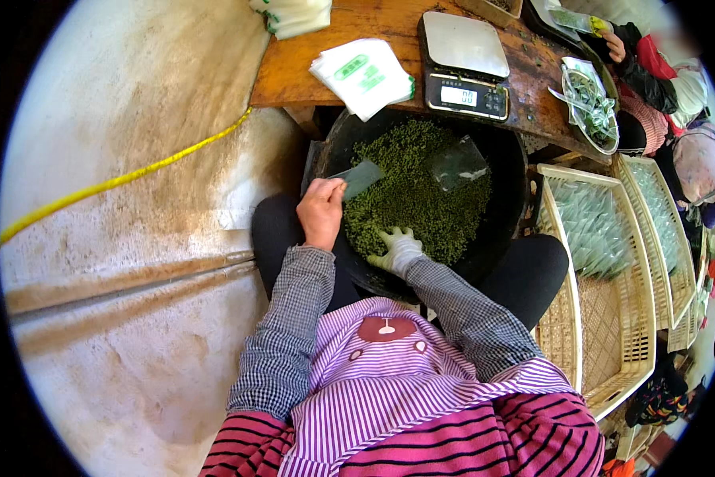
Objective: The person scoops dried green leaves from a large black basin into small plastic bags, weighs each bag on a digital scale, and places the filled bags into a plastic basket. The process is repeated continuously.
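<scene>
My bare left hand pinches a small clear plastic bag by its lower end, over the left side of a wide black basin. A heap of small green granules fills much of the basin. My right hand wears a pale glove with yellow-green fingers. Its spread fingertips touch the granules near the front rim, and no object shows in its grasp. Another clear plastic bag lies flat on the heap at the right.
Beyond the basin, a wooden table holds a digital scale and a stack of white printed bags. Plastic crates with filled clear packets stand to the right. A co-worker's hand is at the upper right. A yellow hose runs along the left.
</scene>
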Demonstrator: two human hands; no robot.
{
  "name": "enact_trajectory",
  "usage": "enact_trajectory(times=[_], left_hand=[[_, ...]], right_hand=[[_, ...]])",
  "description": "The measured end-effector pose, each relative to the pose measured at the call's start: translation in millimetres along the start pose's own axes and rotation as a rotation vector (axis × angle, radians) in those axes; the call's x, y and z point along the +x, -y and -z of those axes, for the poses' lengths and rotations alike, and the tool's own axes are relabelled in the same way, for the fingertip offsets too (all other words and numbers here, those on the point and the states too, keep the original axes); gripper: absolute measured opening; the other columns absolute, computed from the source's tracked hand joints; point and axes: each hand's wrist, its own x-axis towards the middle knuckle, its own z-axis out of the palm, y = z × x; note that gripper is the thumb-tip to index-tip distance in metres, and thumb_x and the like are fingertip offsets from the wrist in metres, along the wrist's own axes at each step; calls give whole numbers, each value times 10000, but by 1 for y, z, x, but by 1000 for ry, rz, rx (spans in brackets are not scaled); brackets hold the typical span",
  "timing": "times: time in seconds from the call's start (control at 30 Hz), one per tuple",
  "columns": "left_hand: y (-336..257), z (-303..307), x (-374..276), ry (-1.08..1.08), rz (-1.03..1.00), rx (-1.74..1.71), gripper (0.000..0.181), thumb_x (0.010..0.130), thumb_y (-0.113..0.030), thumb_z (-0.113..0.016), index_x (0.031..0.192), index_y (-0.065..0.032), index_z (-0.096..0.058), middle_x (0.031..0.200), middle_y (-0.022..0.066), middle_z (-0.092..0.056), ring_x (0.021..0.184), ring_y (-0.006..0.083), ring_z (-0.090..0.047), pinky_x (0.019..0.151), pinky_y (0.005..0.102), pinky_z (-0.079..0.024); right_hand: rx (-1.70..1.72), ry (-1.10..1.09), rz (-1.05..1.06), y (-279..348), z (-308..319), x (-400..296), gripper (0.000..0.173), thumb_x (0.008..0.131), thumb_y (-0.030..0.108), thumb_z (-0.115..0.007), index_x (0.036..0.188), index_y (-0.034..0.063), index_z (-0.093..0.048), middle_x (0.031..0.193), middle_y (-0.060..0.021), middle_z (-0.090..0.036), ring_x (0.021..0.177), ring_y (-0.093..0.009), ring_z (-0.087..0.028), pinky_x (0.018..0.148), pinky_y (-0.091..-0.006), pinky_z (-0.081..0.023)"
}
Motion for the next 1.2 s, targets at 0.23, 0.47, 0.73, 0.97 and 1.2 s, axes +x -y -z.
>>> enact_trajectory(times=[0.23,0.47,0.73,0.97,1.2], left_hand=[[15,-32,-27,134,-352,256,104,773,-62,-633,858,-81,-691,1099,68,-651,828,253,-656,685,351,-537],[27,-59,-46,558,-345,514,138,740,-10,-605,868,-34,-652,1177,114,-609,617,278,-621,587,374,-534],[28,-61,-57,673,-459,601,140,743,-33,-589,858,-52,-667,692,149,-586,645,296,-607,641,384,-520],[26,-56,-70,627,-492,314,105,697,19,-574,768,-54,-603,1199,221,-564,746,343,-643,648,409,-529],[16,-46,-64,647,-372,320,59,720,-17,-607,775,-39,-611,1331,72,-498,744,309,-647,655,400,-532]], right_hand=[[422,-114,57,-15,-40,14,647,788,436,-624,1342,150,-452,1367,-112,-440,1245,-346,-404,996,-480,-380],[2177,-218,94,-15,40,-43,325,871,241,-528,1154,84,-549,1059,-74,-611,925,-221,-603,822,-380,-504],[1527,-391,201,-19,71,-38,608,893,187,-611,1425,90,-333,1441,-88,-373,1326,-201,-325,1096,-336,-249],[376,-361,-50,-20,38,1,628,710,139,-714,1300,218,-515,1235,-117,-568,1114,-316,-550,927,-388,-451],[641,-343,304,-44,53,-38,531,744,96,-612,1270,140,-549,1400,-141,-413,1272,-320,-409,1038,-369,-347]])
